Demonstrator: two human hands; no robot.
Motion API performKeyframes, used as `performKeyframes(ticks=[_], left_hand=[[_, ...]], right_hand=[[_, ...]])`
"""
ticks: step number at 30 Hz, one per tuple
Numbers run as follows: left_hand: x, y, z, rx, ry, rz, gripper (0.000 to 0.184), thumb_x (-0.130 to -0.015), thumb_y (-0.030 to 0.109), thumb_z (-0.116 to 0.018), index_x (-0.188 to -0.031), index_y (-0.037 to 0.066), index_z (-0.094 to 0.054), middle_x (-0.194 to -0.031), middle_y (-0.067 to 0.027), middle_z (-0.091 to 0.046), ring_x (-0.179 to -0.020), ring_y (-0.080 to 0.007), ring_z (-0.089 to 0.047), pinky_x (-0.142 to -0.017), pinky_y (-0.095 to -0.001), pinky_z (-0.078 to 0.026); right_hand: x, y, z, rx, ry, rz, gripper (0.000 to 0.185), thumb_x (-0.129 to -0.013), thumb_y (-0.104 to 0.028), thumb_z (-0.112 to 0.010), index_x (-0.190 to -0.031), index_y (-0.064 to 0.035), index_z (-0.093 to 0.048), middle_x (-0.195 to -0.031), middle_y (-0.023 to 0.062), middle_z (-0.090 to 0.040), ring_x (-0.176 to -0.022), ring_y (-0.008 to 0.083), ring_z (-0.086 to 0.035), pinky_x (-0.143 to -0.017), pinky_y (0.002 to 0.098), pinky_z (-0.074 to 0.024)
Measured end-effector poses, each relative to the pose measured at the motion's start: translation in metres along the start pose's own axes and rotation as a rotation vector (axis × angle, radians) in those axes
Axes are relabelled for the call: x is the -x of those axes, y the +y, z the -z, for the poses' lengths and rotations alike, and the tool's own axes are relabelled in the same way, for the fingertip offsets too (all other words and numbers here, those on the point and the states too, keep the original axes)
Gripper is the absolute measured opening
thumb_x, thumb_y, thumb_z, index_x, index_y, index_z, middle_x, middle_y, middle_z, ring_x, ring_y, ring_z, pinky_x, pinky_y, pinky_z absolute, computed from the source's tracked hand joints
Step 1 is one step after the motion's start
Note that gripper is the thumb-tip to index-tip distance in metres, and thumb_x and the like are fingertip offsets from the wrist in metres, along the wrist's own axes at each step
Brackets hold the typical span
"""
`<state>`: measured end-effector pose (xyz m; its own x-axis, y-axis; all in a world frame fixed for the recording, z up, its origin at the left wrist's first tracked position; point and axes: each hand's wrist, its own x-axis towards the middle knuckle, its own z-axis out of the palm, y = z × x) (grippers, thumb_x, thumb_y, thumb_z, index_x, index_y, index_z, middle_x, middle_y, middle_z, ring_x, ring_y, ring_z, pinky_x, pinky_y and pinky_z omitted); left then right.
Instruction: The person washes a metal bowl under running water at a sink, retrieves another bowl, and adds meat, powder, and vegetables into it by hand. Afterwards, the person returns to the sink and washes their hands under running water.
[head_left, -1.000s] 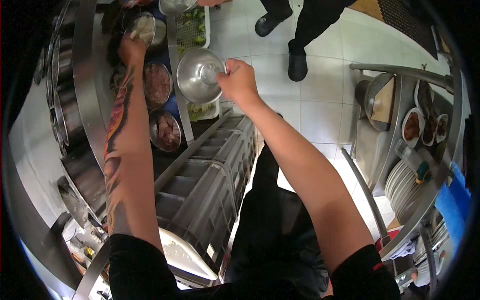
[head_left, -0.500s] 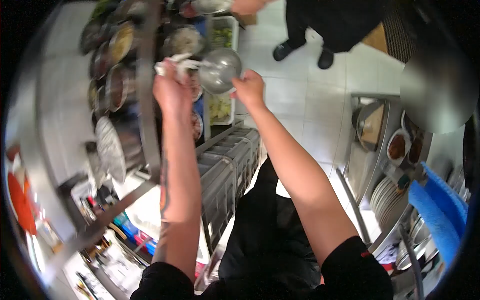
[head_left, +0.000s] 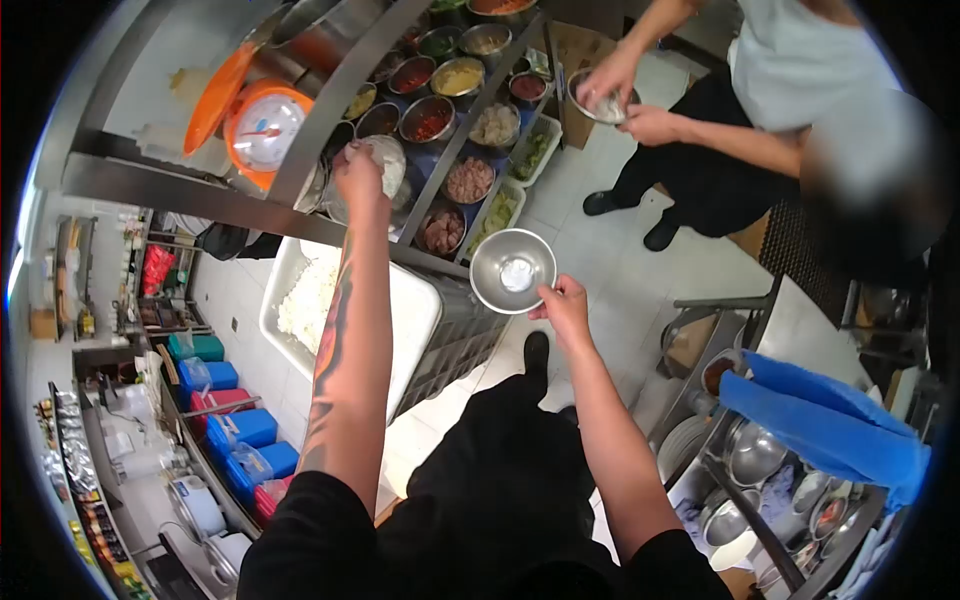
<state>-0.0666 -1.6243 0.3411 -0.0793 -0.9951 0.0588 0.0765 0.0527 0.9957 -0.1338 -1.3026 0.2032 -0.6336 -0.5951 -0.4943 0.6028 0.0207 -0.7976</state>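
Beyond counter edge [head_left: 430, 262], near open floor [head_left: 600, 260], right fingers [head_left: 572, 287] pinch steel bowl [head_left: 497, 260] rim; left fingers [head_left: 356, 153], hold unclear.

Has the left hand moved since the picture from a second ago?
Yes. Judged against the long steel rail, the left hand has crossed leftward, from the bowl of pale pieces to the white-filled bowl.

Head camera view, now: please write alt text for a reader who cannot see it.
In a kitchen, a person's right hand holds a metal bowl by its rim, while the left hand is at something white, not clearly identifiable. Ingredient bowls stand alongside; beyond, another person holds a smaller-looking bowl.
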Motion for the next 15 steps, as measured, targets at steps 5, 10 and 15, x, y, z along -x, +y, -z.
performKeyframes(ticks=[5, 10, 15], left_hand=[[-0.08, -0.091, 0.016, -0.161, -0.125, 0.446, 0.015, -0.079, 0.016, -0.062, -0.092, 0.009, -0.067, -0.08, -0.006, -0.065, -0.067, -0.0174, -0.06, -0.057, -0.0305, -0.048], [-0.076, -0.113, 0.028, -1.557, -0.216, -0.469, 0.015, -0.073, 0.019, -0.061, -0.063, 0.008, -0.064, -0.062, -0.0088, -0.062, -0.06, -0.0259, -0.062, -0.053, -0.0367, -0.047], [-0.109, -0.172, 0.032, -1.045, 0.22, -0.123, 0.018, -0.075, 0.021, -0.059, -0.077, 0.009, -0.071, -0.08, -0.0124, -0.069, -0.072, -0.0295, -0.066, -0.067, -0.044, -0.051]], right_hand=[[-0.01, -0.026, 0.013, 0.133, -0.045, -0.032, 0.02, -0.083, -0.004, -0.059, -0.07, -0.0038, -0.046, -0.066, 0.009, -0.056, -0.049, 0.0191, -0.061, -0.045, 0.0308, -0.0547], [-0.042, -0.058, 0.015, 0.217, -0.052, -0.003, 0.019, -0.084, -0.005, -0.061, -0.071, -0.0035, -0.047, -0.066, 0.009, -0.056, -0.049, 0.0186, -0.061, -0.044, 0.0306, -0.0544], [-0.079, -0.103, -0.017, 0.341, -0.14, -0.008, 0.016, -0.085, -0.005, -0.061, -0.073, -0.0029, -0.049, -0.068, 0.0084, -0.057, -0.049, 0.017, -0.06, -0.045, 0.0296, -0.0547]])
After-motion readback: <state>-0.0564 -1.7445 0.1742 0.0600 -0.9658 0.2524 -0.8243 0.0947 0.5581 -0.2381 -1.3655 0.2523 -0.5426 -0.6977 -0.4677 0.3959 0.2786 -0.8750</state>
